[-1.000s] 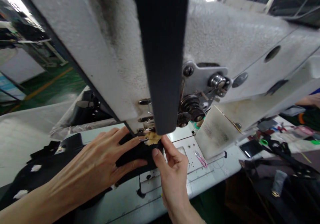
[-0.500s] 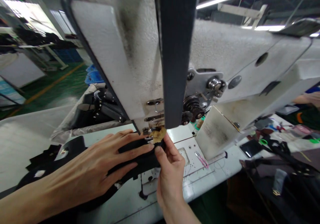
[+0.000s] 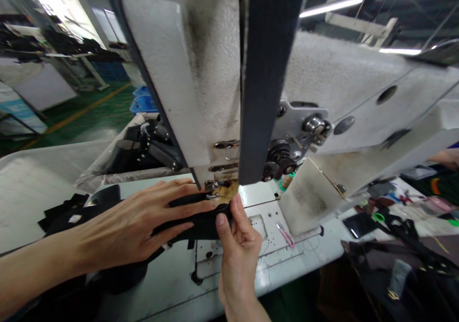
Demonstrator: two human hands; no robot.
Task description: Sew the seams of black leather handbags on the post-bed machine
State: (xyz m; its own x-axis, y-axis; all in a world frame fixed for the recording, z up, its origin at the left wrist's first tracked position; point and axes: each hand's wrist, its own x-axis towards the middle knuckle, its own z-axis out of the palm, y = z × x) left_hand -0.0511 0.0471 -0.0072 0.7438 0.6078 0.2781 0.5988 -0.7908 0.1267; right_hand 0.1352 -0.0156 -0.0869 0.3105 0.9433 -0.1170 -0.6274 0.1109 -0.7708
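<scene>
We're working both hands at a sewing machine [image 3: 215, 78], which is filling the upper middle of the frame. Our left hand [image 3: 136, 216] is lying back-up over the black cloth [image 3: 204, 229], left of centre, fingers spread apart and pressing flat, not gripping. Our right hand [image 3: 240, 245], bottom centre, is pinching the cloth's edge, thumb and index clamped on it. The cloth is sitting just below the machine head, mid-frame. A tan patch [image 3: 229, 191] is showing just beside our right index tip; we can't tell what it's fixed to. Pink snips [image 3: 286, 235] are lying right of our right hand, apart from it. A phone [image 3: 360, 225] is lying at lower right. Black pieces [image 3: 158, 152] are piling up left of centre, blue baskets [image 3: 143, 103] sitting above them. Another person's arm [image 3: 444, 157] is poking in, right edge, blurred.
</scene>
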